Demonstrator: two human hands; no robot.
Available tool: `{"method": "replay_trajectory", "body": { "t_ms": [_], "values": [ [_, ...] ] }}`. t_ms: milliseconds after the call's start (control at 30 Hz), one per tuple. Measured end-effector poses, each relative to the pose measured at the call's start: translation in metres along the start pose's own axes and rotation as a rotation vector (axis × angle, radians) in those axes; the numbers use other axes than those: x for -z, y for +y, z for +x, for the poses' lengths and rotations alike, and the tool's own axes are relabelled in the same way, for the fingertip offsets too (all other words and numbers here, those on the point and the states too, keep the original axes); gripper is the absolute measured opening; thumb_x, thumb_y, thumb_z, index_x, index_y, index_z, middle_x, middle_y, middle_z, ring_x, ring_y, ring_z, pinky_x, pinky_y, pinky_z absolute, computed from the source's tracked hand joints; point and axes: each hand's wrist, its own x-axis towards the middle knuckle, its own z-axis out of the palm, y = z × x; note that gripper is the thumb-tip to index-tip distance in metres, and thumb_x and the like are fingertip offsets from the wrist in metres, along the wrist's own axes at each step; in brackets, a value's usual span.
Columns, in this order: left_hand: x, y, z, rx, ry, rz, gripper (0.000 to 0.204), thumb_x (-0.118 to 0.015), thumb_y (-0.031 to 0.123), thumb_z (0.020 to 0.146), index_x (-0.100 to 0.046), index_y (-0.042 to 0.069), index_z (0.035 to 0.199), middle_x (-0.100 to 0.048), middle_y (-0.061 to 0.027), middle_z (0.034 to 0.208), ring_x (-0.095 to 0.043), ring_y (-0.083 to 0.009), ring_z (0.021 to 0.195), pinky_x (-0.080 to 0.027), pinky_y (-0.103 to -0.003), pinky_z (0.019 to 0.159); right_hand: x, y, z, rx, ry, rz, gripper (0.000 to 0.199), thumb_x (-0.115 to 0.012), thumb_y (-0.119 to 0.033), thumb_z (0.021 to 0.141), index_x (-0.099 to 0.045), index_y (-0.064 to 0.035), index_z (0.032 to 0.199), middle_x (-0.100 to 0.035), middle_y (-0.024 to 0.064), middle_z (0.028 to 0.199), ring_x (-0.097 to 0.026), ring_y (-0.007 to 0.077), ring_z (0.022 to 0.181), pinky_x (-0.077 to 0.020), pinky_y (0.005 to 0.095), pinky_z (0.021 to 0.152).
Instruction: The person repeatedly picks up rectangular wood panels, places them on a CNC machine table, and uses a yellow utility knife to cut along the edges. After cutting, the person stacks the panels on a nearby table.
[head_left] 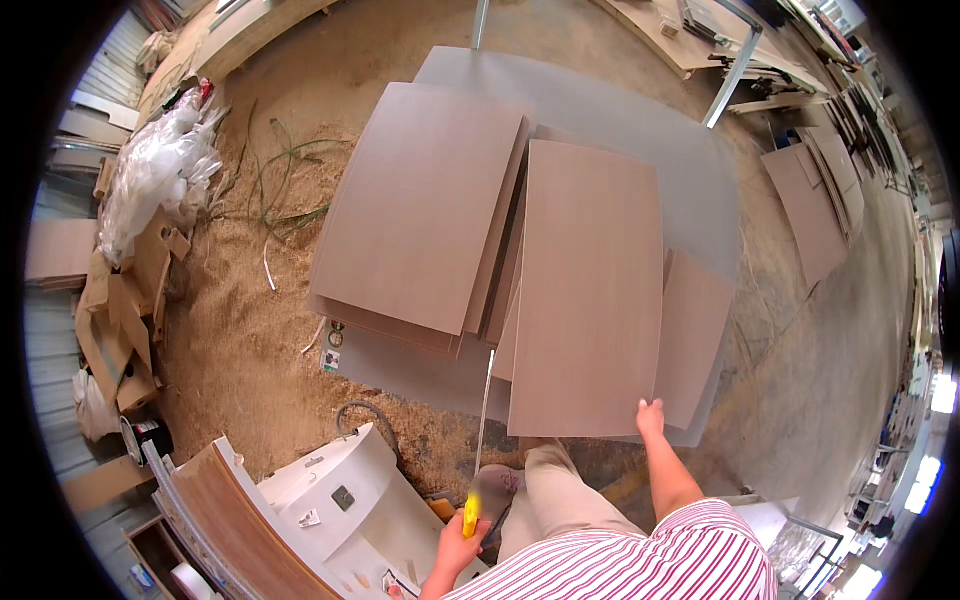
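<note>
My left hand is closed around a yellow tape measure low in the view. Its thin pale blade is drawn out and runs away from me toward the stacked boards. With my right hand I grip the near right corner of a long brown wood-look panel. That panel lies slightly askew over other boards, one of which, a brown board, sticks out on its right. To the left is a separate stack of similar brown panels. Fingers under the panel's edge are hidden.
A large grey sheet lies beneath the stacks. Sawdust covers the floor at left, with green strapping, clear plastic wrap and torn cardboard. A white curved machine housing stands near my left arm. Boards lean at right.
</note>
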Motion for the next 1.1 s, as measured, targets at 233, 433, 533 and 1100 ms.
{"method": "replay_trajectory", "body": {
  "t_ms": [233, 433, 533, 1100],
  "values": [
    [0.005, 0.001, 0.001, 0.086, 0.028, -0.149, 0.033, -0.068, 0.029, 0.090, -0.056, 0.004, 0.107, -0.064, -0.0065, 0.076, -0.060, -0.0146, 0.050, -0.051, -0.029, 0.050, 0.007, -0.306, -0.150, 0.625, -0.427, 0.613, 0.057, -0.071, -0.036, 0.086, -0.047, 0.0022, 0.122, -0.061, 0.0199, 0.120, -0.063, 0.0261, 0.106, -0.0513, 0.0380, 0.090],
    [0.007, -0.013, -0.003, 0.136, 0.142, -0.235, 0.033, -0.069, 0.028, 0.089, -0.057, 0.003, 0.106, -0.064, -0.0078, 0.086, -0.059, -0.0141, 0.052, -0.051, -0.028, 0.050, -0.140, -0.413, -0.166, -0.212, -1.011, 1.025, 0.084, -0.080, -0.042, 0.080, -0.042, 0.0086, 0.136, -0.052, 0.0286, 0.128, -0.058, 0.0396, 0.112, -0.0528, 0.0455, 0.093],
    [0.011, -0.018, -0.014, 0.168, 0.164, -0.259, 0.030, -0.067, 0.028, 0.091, -0.058, 0.002, 0.104, -0.062, -0.0056, 0.082, -0.058, -0.0132, 0.052, -0.050, -0.027, 0.049, -0.178, -0.427, -0.168, -0.428, -0.887, 1.493, 0.056, -0.069, -0.017, 0.091, -0.043, 0.0070, 0.133, -0.054, 0.0221, 0.124, -0.058, 0.0395, 0.110, -0.0501, 0.0508, 0.096],
    [0.015, -0.029, -0.013, 0.097, 0.195, -0.367, 0.032, -0.068, 0.031, 0.092, -0.058, 0.002, 0.102, -0.061, -0.0039, 0.081, -0.056, -0.0122, 0.049, -0.048, -0.027, 0.046, 0.075, -0.334, -0.074, 0.083, -0.655, 1.624, 0.027, -0.061, -0.013, 0.094, -0.042, -0.0009, 0.109, -0.057, 0.0136, 0.102, -0.064, 0.0279, 0.093, -0.0623, 0.0460, 0.075]
  ]
}}
